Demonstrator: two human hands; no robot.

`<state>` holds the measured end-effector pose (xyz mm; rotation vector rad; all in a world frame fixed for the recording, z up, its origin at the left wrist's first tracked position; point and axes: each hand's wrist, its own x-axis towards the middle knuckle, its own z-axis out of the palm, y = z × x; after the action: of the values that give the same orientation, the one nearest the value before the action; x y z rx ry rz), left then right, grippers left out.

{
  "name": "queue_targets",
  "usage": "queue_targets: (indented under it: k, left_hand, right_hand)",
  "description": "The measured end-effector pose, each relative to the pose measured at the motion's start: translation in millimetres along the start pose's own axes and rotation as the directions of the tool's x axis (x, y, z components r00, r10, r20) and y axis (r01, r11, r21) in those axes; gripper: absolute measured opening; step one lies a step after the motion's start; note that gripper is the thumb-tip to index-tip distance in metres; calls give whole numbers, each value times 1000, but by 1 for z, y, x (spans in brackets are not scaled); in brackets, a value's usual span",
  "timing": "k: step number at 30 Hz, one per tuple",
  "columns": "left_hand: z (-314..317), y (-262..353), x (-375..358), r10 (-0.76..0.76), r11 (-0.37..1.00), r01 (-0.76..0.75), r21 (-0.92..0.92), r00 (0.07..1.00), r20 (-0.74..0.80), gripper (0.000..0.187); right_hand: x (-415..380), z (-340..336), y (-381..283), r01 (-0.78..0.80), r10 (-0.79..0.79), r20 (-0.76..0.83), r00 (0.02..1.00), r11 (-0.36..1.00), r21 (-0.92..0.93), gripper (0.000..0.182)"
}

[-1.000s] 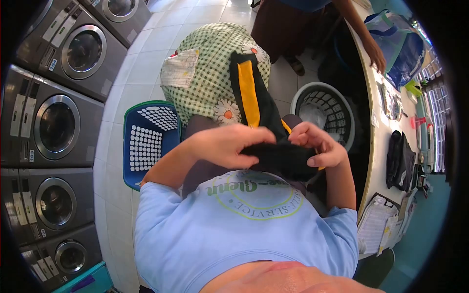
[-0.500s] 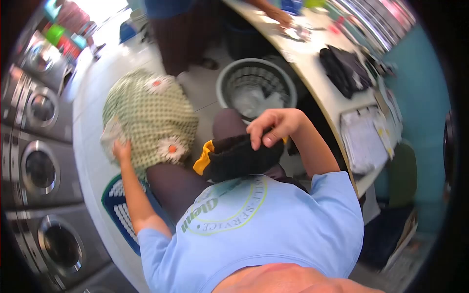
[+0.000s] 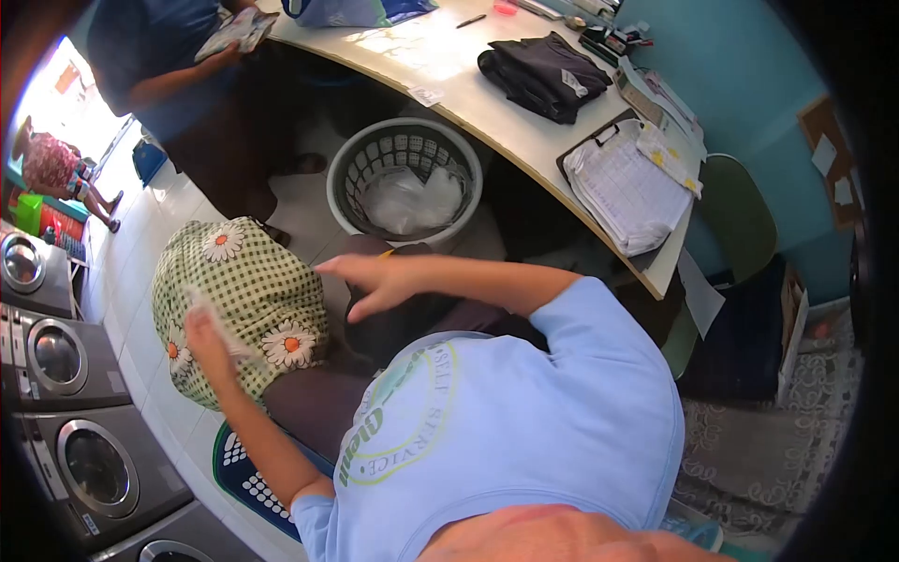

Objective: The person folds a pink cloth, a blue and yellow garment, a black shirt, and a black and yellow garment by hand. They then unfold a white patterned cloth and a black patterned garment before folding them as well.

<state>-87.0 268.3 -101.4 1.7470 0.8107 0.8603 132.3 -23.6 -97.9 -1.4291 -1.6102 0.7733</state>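
Note:
A thin, crumpled whitish piece (image 3: 223, 323), plastic or cloth, is in my left hand (image 3: 208, 345), with the fingers closed on it. That hand is against a full green checkered bag (image 3: 253, 272) with daisies, standing on the floor by my leg. My right hand (image 3: 375, 279) reaches across my lap, fingers spread and holding nothing, fingertips close to the bag's right side. Below it a black cloth item (image 3: 389, 328) with a yellow edge lies on my lap, partly hidden by my hand and arm.
A grey laundry basket (image 3: 342, 201) with clear plastic inside stands ahead. The table (image 3: 431, 70) carries folded dark clothes (image 3: 548, 75) and a clipboard (image 3: 632, 178). A person (image 3: 159, 84) stands beside it. Washing machines (image 3: 94, 468) line the left; a blue basket (image 3: 248, 482) sits beside me.
My view has shifted. My right hand has moved left off the black cloth toward the checkered bag, its fingers now spread. My left hand stays at the bag with the whitish piece.

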Motion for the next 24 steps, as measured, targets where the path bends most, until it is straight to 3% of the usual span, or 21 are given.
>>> queue_targets:
  k: [1,2,3,4,5,6,7,8,9,10,11,12,13,15,18,19,22,24]
  left_hand:
    - [40,36,-26,-32,999,32,-6,999,28,30]
    - [64,53,-50,-122,946,191,-262,958,261,33]
    - [92,82,-75,-6,943,126,-307,931,365,36]
    - [110,112,-95,112,945,59,-321,866,488,36]
    - [118,131,-103,221,940,-6,-342,774,594,37]
    - [121,131,-97,412,910,-288,-299,721,557,37]
    - [123,126,-88,475,880,-426,-212,788,391,38]
    - [124,118,-79,543,839,-538,-88,812,216,39]
    - [127,112,-71,442,895,-424,-140,886,139,40]
    - [131,104,-66,327,930,-309,-200,943,62,41]
    - [132,93,-59,204,942,-199,-271,979,-11,42]
    - [132,70,-51,6,918,57,-393,988,156,43]
    - [129,54,-44,-163,824,317,-469,926,339,44]
    - [129,81,-47,-183,565,708,-424,609,772,41]
    - [134,93,-57,-67,535,660,-527,655,753,36]
    - [135,97,-56,-109,513,649,-561,698,708,32]
    - [132,102,-45,-102,541,572,-616,772,627,34]
    - [133,99,-38,-152,619,503,-603,830,536,38]
  right_hand:
    - [15,28,11,197,-217,-114,969,966,-166,95]
    - [19,38,-21,21,-56,-113,992,956,-293,87]
    - [31,56,-8,136,-135,-134,982,991,-6,80]
    - [43,70,5,248,-205,-176,963,928,279,73]
    - [46,67,4,207,-123,-280,952,933,295,63]
    - [54,57,-1,171,-43,-374,926,933,316,53]
    - [42,40,-20,121,234,-365,901,672,730,40]
    - [48,22,-3,-23,353,-189,916,518,855,36]
    - [42,2,-28,38,431,-144,891,245,969,39]
    - [32,-19,-37,-22,362,-5,932,72,997,43]
    - [29,-31,-33,-14,289,-4,957,60,998,47]
    - [23,-42,-45,-13,198,1,980,61,998,49]
    - [18,-49,-57,28,202,-56,978,142,989,47]
    - [10,-58,-55,-43,302,-30,953,232,972,44]
    - [8,-67,-51,-121,450,-90,889,419,900,38]
    - [7,-69,-48,-147,493,-130,861,484,863,36]
    - [9,-83,-16,-76,497,-205,843,488,869,33]
    - [12,-85,-2,-26,521,-367,771,602,798,33]
